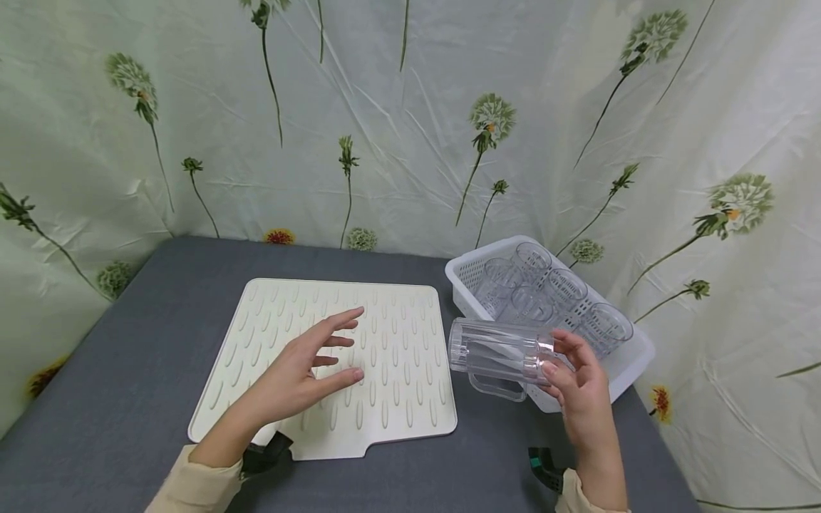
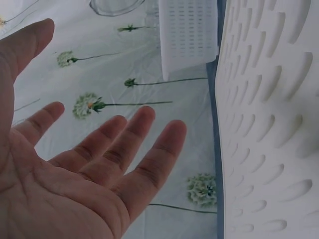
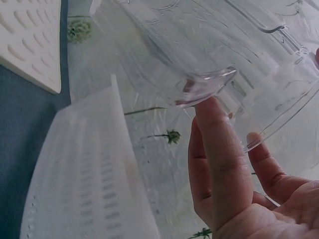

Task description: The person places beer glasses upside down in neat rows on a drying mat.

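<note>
My right hand (image 1: 580, 385) pinches a clear plastic mug (image 1: 494, 350) near one end and holds it on its side, handle downward, in front of a white basket (image 1: 471, 303). In the right wrist view the fingertips touch the clear mug (image 3: 199, 55) at its edge. Several more clear cups (image 1: 566, 288) stand inside the basket. Over a white ridged mat (image 1: 398, 420), my left hand (image 1: 298, 367) hovers with fingers spread and nothing in them. The left wrist view shows the same left hand (image 2: 84, 184) with an empty palm.
A dark grey cloth (image 1: 102, 399) covers the table under the mat and basket. Behind it hangs a pale curtain (image 1: 410, 142) printed with dandelions. The mat lies left of the basket, with a notch in its front edge.
</note>
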Motion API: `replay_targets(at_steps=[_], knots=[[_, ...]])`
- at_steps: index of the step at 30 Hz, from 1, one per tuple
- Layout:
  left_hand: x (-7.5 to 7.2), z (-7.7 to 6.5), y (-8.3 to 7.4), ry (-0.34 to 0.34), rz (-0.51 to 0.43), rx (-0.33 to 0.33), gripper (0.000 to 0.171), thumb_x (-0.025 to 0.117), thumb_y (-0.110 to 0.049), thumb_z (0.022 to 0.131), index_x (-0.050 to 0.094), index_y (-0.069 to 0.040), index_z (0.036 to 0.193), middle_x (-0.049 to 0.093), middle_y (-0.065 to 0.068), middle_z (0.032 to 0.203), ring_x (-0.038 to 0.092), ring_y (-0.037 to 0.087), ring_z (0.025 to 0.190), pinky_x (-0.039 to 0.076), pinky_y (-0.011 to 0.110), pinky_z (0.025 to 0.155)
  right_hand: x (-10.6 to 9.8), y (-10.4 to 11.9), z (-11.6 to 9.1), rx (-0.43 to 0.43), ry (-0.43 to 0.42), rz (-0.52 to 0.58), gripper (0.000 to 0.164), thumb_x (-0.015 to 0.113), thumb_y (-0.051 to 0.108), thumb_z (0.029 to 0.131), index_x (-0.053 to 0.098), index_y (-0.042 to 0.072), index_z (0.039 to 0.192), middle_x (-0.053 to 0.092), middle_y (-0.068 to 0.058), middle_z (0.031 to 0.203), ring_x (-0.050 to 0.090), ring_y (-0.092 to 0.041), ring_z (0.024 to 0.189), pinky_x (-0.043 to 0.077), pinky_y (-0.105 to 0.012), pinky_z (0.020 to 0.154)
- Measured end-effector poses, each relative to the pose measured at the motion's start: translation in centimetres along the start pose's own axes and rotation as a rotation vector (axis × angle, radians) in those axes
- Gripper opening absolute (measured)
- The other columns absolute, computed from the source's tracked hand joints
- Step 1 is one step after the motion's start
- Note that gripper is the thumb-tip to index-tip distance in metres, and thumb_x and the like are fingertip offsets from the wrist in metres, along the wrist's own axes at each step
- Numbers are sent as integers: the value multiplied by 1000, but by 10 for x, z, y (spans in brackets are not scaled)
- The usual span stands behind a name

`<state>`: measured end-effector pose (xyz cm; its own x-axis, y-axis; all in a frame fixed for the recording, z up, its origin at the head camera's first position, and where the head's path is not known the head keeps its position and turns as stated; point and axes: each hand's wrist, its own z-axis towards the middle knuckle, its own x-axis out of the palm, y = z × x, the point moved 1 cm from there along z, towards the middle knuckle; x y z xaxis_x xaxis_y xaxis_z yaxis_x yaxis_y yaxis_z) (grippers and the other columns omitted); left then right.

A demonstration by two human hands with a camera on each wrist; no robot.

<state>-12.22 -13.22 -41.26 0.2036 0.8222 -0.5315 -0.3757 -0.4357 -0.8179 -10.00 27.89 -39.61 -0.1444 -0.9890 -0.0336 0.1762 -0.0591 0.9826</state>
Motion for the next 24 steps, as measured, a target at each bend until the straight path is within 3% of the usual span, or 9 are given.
replay_targets(at_steps=[8, 24], knots=[[5, 2, 0, 30, -42, 32, 86, 84, -38, 96, 34, -45, 165, 53, 5, 161, 68, 32, 133, 63, 52, 100, 17, -7, 1, -35, 67, 73, 45, 57, -3, 95, 61, 21, 133, 61, -2, 121, 72, -10, 106, 66, -26, 76], [16, 1, -2, 44, -102, 55, 90, 86, -34, 94, 33, -45, 166, 49, 2, 163, 66, 27, 135, 63, 44, 101, 45, -25, 5, -11, 192, 187, 40, 60, 5, 95, 61, 18, 133, 63, -3, 123, 71, -12, 104, 67, -30, 81]])
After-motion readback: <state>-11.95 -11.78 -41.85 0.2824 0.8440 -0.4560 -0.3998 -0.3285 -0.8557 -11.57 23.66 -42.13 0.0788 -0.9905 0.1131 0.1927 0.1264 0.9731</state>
